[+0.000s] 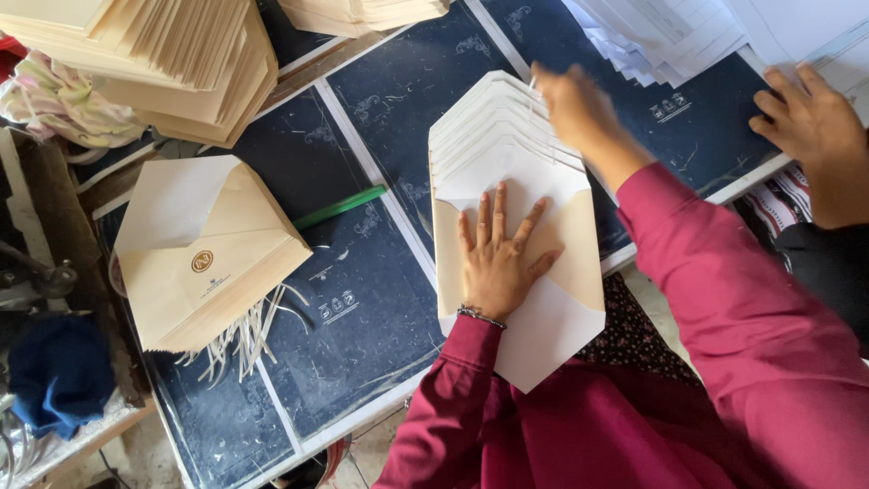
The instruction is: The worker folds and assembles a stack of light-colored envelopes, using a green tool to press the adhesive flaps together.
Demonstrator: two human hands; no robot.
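My left hand (497, 256) lies flat, fingers spread, on the top envelope of a fanned stack of cream envelopes (507, 154) with open white flaps. My right hand (572, 107) is blurred at the far end of that stack, touching the flaps; whether it grips one I cannot tell. Both my arms wear dark pink sleeves. A bracelet sits on my left wrist. The stack rests on a dark blue work surface (362, 299) and its near corner hangs over the table edge.
A second pile of cream envelopes (204, 249) lies left, with paper strips under it and a green stick (339, 206) beside it. Tall cream stacks (172, 54) stand at the back left. White sheets (670, 32) lie back right, where another person's hand (810, 118) rests.
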